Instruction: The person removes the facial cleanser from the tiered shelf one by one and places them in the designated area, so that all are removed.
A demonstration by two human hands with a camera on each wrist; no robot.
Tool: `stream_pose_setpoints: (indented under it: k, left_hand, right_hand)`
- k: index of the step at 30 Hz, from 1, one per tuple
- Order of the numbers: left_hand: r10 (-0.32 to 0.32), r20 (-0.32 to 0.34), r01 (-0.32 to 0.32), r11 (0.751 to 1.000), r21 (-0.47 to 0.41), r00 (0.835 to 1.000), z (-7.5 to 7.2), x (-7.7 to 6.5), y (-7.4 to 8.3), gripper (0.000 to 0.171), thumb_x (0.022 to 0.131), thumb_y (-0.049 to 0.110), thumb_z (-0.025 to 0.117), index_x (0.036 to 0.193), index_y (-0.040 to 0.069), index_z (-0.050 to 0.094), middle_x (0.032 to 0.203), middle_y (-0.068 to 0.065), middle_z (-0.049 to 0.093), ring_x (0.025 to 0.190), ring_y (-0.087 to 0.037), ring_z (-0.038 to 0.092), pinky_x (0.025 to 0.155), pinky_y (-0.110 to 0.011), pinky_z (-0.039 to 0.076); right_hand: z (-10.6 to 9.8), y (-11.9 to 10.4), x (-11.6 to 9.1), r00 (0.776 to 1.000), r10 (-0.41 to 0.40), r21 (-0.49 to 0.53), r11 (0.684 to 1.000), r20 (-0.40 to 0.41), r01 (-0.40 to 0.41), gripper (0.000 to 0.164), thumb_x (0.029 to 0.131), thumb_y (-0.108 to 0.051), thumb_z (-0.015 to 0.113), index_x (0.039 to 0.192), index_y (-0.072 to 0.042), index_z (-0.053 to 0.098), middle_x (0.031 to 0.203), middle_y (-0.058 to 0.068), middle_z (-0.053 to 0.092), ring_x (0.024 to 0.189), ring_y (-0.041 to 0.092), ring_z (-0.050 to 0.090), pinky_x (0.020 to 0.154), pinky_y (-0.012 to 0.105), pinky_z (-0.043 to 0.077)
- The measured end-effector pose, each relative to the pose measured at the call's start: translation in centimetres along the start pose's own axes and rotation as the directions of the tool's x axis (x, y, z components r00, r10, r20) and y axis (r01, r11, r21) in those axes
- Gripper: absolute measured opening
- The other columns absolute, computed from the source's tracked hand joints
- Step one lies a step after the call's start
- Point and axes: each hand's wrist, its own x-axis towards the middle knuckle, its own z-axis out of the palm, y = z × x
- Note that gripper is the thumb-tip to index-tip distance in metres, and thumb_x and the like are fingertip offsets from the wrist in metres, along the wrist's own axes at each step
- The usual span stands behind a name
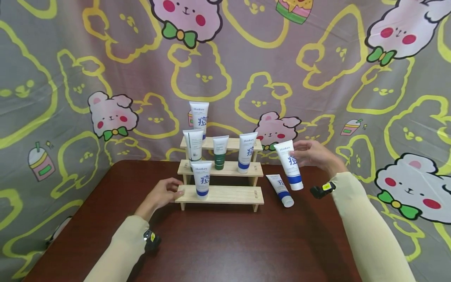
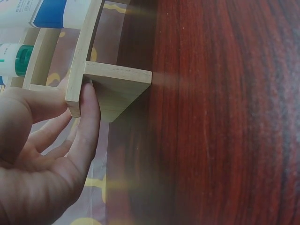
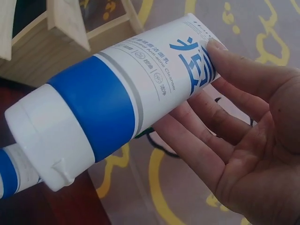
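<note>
Left hand (image 1: 162, 196): grasping the left end of the lowest step of the wooden stand (image 1: 232, 192), digits above and below the board.
Right hand (image 1: 313, 154): grasping the upper, flat end of a blue-banded tube (image 1: 289, 166), thumb on its printed front, fingers behind.
Backdrop: a grey-mauve curtain (image 1: 141, 78) printed with white rabbits and yellow outlines, behind the table.
Table: dark reddish-brown wood-grain top (image 1: 225, 239), bearing the stand.
Stand: pale wood, 3 steps rising toward the curtain, 5 tubes standing on it.
Held tube: to the right of the stand, tilted, white cap downward; the right wrist view shows "Anti-acne Cleanser" on it.
Top step: 1 white-and-blue tube (image 1: 199, 117) near the left end.
Middle step: a white tube with green print (image 1: 193, 144) at the left, its lower part partly hidden; 1 blue-banded white tube (image 1: 247, 152) toward the right.
Lowest step: 1 blue-banded white tube (image 1: 202, 178), upright, left of the middle.
Lying tube: 1 white-and-blue tube (image 1: 280, 188) on the table, between the stand and the held tube, cap toward the person.
Smallest tube: a green-and-white tube (image 1: 220, 152), upright on the middle step, between its 2 neighbours.
</note>
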Motion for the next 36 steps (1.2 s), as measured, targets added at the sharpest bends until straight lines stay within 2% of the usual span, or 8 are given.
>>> stream_pose_setpoints:
  k: [7,15,20,23,36]
  left_hand:
    - [-0.001,0.0,0.001,1.0,0.003,1.0,0.0,-0.1,0.0,0.038,0.093,0.012,0.075,0.128,0.001,0.064,0.113,-0.02,0.069,0.086,-0.021,0.066,0.075,-0.035,0.062]
    - [-0.012,0.0,0.012,1.0,0.01,1.0,-0.1,-0.2,0.1,0.039,0.094,0.014,0.076,0.128,0.002,0.064,0.115,-0.021,0.068,0.088,-0.022,0.065,0.077,-0.036,0.062]
    - [0.006,-0.001,-0.006,1.0,0.0,1.0,-0.1,-0.1,0.2,0.039,0.093,0.012,0.076,0.128,0.0,0.063,0.115,-0.022,0.068,0.088,-0.022,0.066,0.075,-0.036,0.062]
    - [0.014,0.002,-0.014,1.0,-0.001,1.0,0.0,-0.1,0.2,0.039,0.093,0.012,0.075,0.128,-0.001,0.063,0.114,-0.023,0.067,0.087,-0.022,0.066,0.074,-0.036,0.062]
    - [-0.007,-0.003,0.007,1.0,0.002,1.0,0.0,-0.1,0.0,0.04,0.093,0.013,0.076,0.129,0.0,0.063,0.116,-0.023,0.067,0.087,-0.022,0.066,0.076,-0.037,0.062]
  right_hand:
    - [-0.1,2.1,-0.3,0.999,0.022,0.024,0.999,-0.03,-0.022,0.064,0.098,-0.028,0.072,0.145,0.005,0.044,0.116,0.007,0.068,0.096,0.02,0.069,0.084,0.04,0.064]
    - [-0.2,5.0,-0.2,0.997,0.056,0.004,0.998,-0.059,-0.056,0.073,0.098,-0.033,0.07,0.152,0.005,0.039,0.131,0.018,0.063,0.096,0.018,0.07,0.084,0.039,0.063]
    - [-0.2,6.1,-0.2,0.997,0.064,0.001,0.998,-0.053,-0.064,0.07,0.099,-0.033,0.07,0.149,0.007,0.04,0.111,0.003,0.071,0.094,0.016,0.072,0.084,0.038,0.064]
    - [-0.2,6.4,-0.3,0.996,0.074,0.016,0.997,-0.056,-0.073,0.069,0.099,-0.032,0.071,0.148,0.007,0.041,0.102,-0.004,0.071,0.092,0.015,0.072,0.083,0.038,0.064]
    - [-0.4,8.5,-0.5,0.992,0.09,0.043,0.995,-0.094,-0.086,0.075,0.098,-0.032,0.072,0.15,0.011,0.037,0.101,-0.003,0.072,0.091,0.015,0.073,0.081,0.039,0.064]
